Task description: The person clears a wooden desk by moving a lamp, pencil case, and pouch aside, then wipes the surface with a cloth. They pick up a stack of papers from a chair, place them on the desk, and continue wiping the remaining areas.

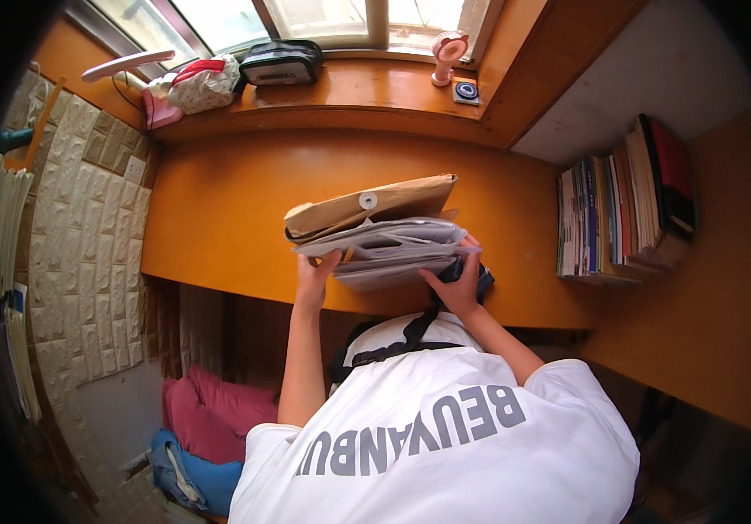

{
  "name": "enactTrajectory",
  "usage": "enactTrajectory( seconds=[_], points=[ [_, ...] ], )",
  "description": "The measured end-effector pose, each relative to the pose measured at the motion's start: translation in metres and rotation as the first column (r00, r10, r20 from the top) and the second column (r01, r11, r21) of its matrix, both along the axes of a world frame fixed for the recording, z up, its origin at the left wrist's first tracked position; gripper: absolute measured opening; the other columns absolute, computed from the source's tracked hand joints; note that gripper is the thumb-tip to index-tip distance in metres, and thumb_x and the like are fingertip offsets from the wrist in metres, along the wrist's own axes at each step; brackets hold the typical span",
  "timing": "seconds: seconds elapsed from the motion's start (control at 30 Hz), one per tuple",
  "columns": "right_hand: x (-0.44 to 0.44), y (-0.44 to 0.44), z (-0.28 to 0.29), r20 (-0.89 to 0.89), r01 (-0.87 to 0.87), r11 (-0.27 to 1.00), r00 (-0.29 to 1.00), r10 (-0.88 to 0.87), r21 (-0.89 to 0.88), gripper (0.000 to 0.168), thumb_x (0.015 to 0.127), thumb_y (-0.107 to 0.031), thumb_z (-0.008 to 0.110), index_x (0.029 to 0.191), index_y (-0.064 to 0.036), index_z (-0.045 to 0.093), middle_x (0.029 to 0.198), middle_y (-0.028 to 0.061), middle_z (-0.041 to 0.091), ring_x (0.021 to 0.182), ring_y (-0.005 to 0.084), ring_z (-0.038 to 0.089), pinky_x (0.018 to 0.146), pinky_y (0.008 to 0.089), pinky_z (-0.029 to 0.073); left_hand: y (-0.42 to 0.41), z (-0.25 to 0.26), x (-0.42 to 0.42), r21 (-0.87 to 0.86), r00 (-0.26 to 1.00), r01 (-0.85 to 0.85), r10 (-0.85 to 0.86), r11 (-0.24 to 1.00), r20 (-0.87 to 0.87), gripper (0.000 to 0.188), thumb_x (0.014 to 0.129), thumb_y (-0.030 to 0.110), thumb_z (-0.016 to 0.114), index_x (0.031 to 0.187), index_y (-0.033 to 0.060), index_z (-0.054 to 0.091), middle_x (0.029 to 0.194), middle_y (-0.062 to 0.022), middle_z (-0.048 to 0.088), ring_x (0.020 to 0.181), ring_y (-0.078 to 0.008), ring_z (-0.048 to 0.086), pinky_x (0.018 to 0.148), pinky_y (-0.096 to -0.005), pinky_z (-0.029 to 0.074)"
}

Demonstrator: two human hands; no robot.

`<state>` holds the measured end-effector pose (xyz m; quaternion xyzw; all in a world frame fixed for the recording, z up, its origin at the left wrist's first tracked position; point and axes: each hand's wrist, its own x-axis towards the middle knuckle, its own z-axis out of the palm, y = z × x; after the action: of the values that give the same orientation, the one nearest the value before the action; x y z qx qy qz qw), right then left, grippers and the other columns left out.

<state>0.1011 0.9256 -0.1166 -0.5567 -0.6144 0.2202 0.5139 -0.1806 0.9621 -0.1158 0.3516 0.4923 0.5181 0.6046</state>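
Note:
A thick bundle of white papers and clear plastic sleeves (pixel 408 234) stands on edge at the front of the desk, its sheets fanned apart at the top. My left hand (pixel 315 278) grips the bundle's left end, thumb and fingers around the edge. At the other end, my right hand (pixel 459 283) holds it with the thumb on the near sheets and the fingers over the right edge. A brown kraft paper document envelope (pixel 375 203) with a round white button closure leans at the far side of the papers. Partly hidden by my right hand is a dark blue item (pixel 485 278).
The orange wooden desk (pixel 218 203) runs up to a raised window sill (pixel 362 85). On the sill are a pink desk lamp (pixel 162 111), a patterned cloth bag (pixel 202 88), a black wash bag (pixel 282 62) and a pink handheld fan (pixel 446 56). Several upright books (pixel 605 209) stand at right.

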Motion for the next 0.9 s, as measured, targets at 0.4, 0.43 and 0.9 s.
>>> enactTrajectory(
  seconds=[0.4,0.43,0.9],
  points=[
    [0.018,0.013,0.024,-0.034,-0.192,0.970,0.981,0.189,-0.152,0.056,0.065,-0.019,0.088,0.110,-0.003,0.059,0.126,0.0193,0.053,0.121,0.0348,0.052,0.099,0.0412,0.044,-0.014,0.017,-0.031,-0.088,0.875,0.406,-0.415,0.910,-0.251,0.085,0.061,-0.006,0.084,0.134,0.0033,0.043,0.127,-0.0074,0.053,0.124,-0.0217,0.047,0.109,-0.0370,0.036],
    [0.018,0.015,0.028,-0.023,-0.206,0.961,0.978,0.205,-0.186,0.056,0.066,-0.020,0.087,0.112,-0.003,0.060,0.126,0.0184,0.054,0.121,0.0344,0.052,0.099,0.0406,0.044,-0.013,0.016,-0.030,-0.057,0.853,0.403,-0.398,0.913,-0.337,0.083,0.061,-0.004,0.085,0.134,0.0030,0.044,0.127,-0.0078,0.054,0.123,-0.0215,0.048,0.108,-0.0371,0.037],
    [0.060,0.027,0.014,-0.931,-0.733,0.671,0.316,0.183,-0.117,0.062,0.083,-0.026,0.056,0.133,0.011,0.047,0.140,0.0112,0.044,0.133,0.0197,0.039,0.109,0.0349,0.032,-0.016,0.010,-0.015,0.025,0.815,0.324,-0.265,0.946,-0.515,0.073,0.068,-0.002,0.085,0.129,0.0053,0.048,0.125,-0.0063,0.056,0.116,-0.0202,0.056,0.104,-0.0372,0.046]
  ],
)
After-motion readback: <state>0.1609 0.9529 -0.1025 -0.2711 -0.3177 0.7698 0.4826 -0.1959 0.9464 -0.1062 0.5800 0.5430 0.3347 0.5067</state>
